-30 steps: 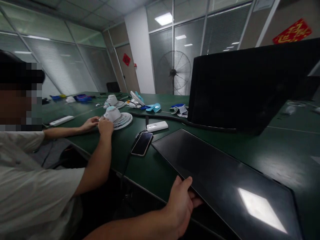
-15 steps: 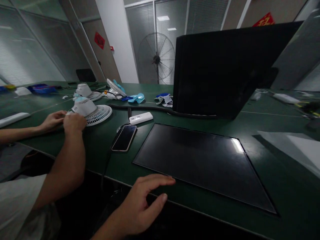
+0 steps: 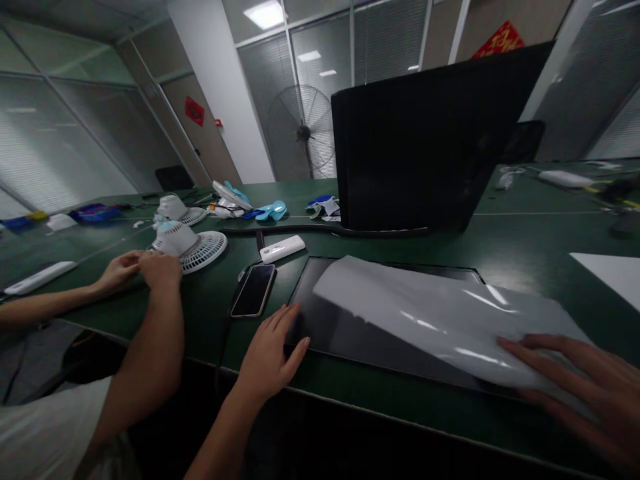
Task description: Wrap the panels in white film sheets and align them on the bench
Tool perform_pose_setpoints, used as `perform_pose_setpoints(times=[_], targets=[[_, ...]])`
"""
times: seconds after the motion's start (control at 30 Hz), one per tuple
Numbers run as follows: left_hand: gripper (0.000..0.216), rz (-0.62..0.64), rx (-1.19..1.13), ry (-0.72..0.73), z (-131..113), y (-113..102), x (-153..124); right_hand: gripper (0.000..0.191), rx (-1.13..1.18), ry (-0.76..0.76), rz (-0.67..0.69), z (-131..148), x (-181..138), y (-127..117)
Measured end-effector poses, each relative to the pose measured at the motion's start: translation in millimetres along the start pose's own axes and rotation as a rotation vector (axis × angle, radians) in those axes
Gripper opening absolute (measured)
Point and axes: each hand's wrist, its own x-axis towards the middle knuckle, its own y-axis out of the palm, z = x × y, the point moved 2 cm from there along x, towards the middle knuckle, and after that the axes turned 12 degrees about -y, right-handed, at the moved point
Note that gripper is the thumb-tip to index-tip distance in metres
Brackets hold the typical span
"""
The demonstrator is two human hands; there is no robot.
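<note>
Dim room; ceiling panel light (image 3: 265,13) overhead, glare on film (image 3: 440,313), edges stretched, blurred.

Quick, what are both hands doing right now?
Left hand: open, flat on the dark panel corner.
Right hand: open, pressing the white sheet.

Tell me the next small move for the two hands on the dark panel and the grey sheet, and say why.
Probably slide the right hand leftward to smooth the grey sheet flat. The sheet lies over the right part of the dark panel, its left edge looks lifted and wavy, and the panel's left part is bare. The left hand rests at the panel's near left corner, which seems to steady it.
</note>
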Motion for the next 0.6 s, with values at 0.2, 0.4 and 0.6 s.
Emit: perform_pose_setpoints(times=[0.2,0.4,0.6], targets=[[0.067,-0.069,-0.209,-0.068,9,0,-8,0.063,0.001,-0.217,0.144,42,48,20],[0.051,-0.021,-0.124,-0.016,2,-5,-5,0.064,0.058,-0.193,0.163,44,43,26],[0.039,0.023,0.013,-0.056,-5,-1,4,0.074,-0.024,-0.217,0.194,65,46,23]])
